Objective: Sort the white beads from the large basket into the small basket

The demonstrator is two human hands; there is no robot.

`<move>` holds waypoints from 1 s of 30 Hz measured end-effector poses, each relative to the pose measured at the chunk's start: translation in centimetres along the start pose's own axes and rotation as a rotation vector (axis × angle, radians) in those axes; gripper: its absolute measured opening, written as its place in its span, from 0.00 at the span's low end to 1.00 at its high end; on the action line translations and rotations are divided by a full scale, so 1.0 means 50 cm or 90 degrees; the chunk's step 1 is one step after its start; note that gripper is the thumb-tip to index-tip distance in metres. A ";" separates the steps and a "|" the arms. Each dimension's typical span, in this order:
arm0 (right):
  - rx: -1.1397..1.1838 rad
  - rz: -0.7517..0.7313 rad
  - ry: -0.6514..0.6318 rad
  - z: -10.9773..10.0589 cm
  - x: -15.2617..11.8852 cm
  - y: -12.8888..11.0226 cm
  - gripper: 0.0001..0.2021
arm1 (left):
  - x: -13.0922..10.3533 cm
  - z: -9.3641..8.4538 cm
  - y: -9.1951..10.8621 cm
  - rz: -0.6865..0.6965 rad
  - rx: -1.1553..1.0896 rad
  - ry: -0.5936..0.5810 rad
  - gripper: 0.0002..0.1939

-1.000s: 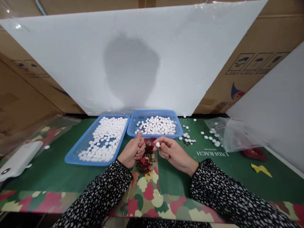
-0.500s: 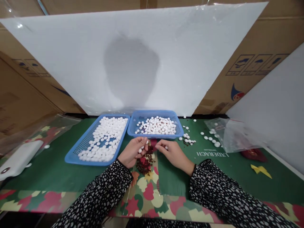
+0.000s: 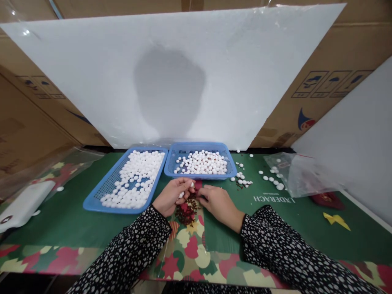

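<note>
My left hand (image 3: 172,197) is closed around a few small white balls (image 3: 181,194), with one more pinched at its fingertips. Close to it on the right, my right hand (image 3: 221,206) has its thumb and fingers pressed together, and I cannot make out what is between them. Dark red-brown bits (image 3: 185,214) lie in a loose heap on the table below both hands. Just beyond the hands stands a blue basket (image 3: 171,157) with white balls, some with brown specks among them. Left of it is a second blue basket (image 3: 95,201), holding many white balls.
Loose white balls (image 3: 241,179) lie to the right, near a clear plastic bag (image 3: 306,173). Farther right are a dark red packet (image 3: 327,200) and a yellow scrap (image 3: 336,220). A white handled object (image 3: 29,204) lies far left. A white board (image 3: 232,81) stands behind.
My right hand has moved slightly left and down, closer to my left hand and the red-brown bits. A white ball now shows more clearly at my left fingertips.
</note>
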State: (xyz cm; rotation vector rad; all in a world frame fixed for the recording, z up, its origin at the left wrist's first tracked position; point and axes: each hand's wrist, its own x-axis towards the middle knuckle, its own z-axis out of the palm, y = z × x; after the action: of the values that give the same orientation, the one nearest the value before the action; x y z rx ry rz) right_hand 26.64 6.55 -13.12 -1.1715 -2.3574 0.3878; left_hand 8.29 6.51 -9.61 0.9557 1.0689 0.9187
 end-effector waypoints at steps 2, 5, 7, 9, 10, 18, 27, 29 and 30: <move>0.027 -0.004 0.008 -0.005 0.000 0.002 0.06 | -0.001 -0.001 -0.001 -0.002 -0.002 -0.007 0.20; 0.155 0.006 0.075 -0.018 -0.001 0.004 0.05 | -0.002 -0.002 -0.001 -0.002 -0.012 -0.009 0.21; 0.242 0.028 0.148 -0.026 0.000 0.004 0.03 | -0.002 -0.001 0.000 -0.003 -0.009 -0.005 0.20; 0.289 0.049 0.207 -0.032 0.001 0.002 0.06 | -0.002 0.000 0.000 -0.002 -0.004 -0.006 0.18; 0.304 0.056 0.225 -0.034 0.002 0.000 0.07 | -0.002 0.000 -0.001 -0.002 -0.002 -0.010 0.18; 0.323 0.036 0.257 -0.036 0.005 -0.010 0.09 | -0.008 0.011 -0.005 -0.013 0.011 -0.069 0.19; 0.264 -0.022 0.253 -0.037 0.003 -0.016 0.14 | -0.016 0.021 0.001 0.001 -0.018 -0.056 0.19; 0.269 -0.028 0.256 -0.036 0.001 -0.016 0.15 | -0.018 0.026 0.001 0.002 -0.041 -0.050 0.20; 0.275 -0.031 0.258 -0.035 0.001 -0.016 0.14 | -0.018 0.028 0.000 0.002 -0.053 -0.047 0.20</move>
State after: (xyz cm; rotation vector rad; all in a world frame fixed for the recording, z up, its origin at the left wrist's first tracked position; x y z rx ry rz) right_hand 27.00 6.16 -11.28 -0.8881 -1.8316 0.5511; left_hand 9.43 5.41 -9.08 0.9154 0.9602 0.9162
